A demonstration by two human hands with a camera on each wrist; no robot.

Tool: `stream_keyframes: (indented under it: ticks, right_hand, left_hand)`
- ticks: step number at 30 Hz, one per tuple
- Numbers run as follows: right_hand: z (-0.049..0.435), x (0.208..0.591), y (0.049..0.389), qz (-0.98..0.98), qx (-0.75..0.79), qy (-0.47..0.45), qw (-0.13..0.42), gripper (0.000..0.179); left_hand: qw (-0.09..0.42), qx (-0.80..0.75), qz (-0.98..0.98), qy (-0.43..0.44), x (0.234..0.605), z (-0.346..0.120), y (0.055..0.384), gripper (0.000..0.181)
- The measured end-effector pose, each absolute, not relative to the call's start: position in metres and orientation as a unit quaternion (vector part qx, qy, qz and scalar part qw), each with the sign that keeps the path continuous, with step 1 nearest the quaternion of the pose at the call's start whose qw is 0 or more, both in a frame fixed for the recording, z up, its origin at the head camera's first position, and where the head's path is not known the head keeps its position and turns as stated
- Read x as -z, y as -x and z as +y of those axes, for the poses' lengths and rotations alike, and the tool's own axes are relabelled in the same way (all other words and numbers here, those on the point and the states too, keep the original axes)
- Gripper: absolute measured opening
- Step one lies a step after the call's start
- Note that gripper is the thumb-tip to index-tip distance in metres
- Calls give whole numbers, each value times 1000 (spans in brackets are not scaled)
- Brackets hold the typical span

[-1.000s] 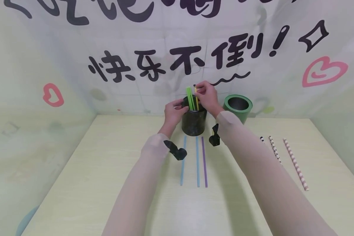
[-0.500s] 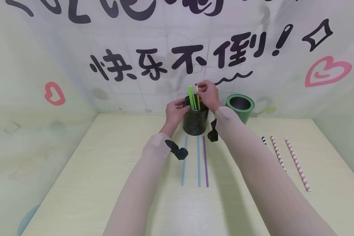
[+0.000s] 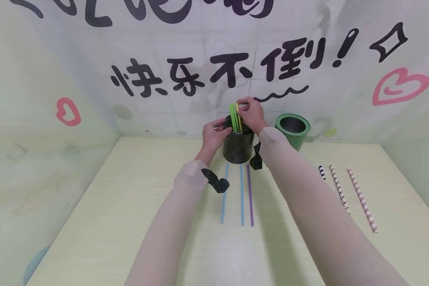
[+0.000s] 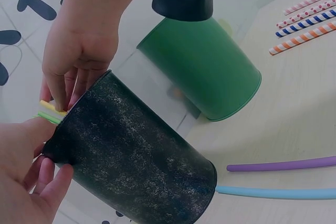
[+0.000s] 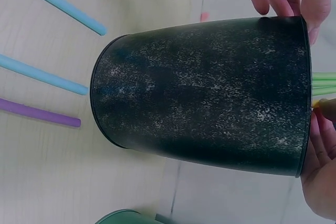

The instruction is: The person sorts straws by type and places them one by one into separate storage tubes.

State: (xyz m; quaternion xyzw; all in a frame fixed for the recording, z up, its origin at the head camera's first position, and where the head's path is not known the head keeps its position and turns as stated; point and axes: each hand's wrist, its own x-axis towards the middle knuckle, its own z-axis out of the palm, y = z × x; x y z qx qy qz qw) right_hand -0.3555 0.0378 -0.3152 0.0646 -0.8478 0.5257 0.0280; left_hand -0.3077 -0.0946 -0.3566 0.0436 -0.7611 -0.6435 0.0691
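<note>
Yellow straw (image 3: 240, 124) pinched inside the black can (image 3: 238, 149)

The black can stands upright on the bench (image 3: 139, 206), with several green straws (image 3: 233, 118) and the yellow straw in it; a green can (image 3: 296, 139) is near its right. Both arms (image 3: 175, 222) stretch forward, the left grip (image 3: 213, 139) clamped on the black rim, the right grip (image 3: 252, 114) on the yellow straw. Lying out: two blue straws (image 3: 242, 194), one purple straw (image 3: 250, 194), four patterned straws (image 4: 306, 23).

We see black lettering (image 3: 231, 75) on the back wall (image 3: 164, 123), with a pink heart (image 3: 378, 89) at the right. A green container (image 4: 205, 72) stands on the pale surface (image 3: 128, 198), where we notice a pink-and-white striped straw (image 3: 362, 200).
</note>
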Motion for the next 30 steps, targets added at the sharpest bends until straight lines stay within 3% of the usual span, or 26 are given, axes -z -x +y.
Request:
stream_keyframes:
  ticks: [17, 30]
  right_hand:
    - [49, 309, 351, -837, -545, -54, -23, 27]
    - [61, 311, 330, -806, -583, -98, -35, 27]
  left_hand:
    - [70, 642, -762, -43, 353, -90, 307, 40]
    - [72, 634, -768, -51, 355, -92, 308, 40]
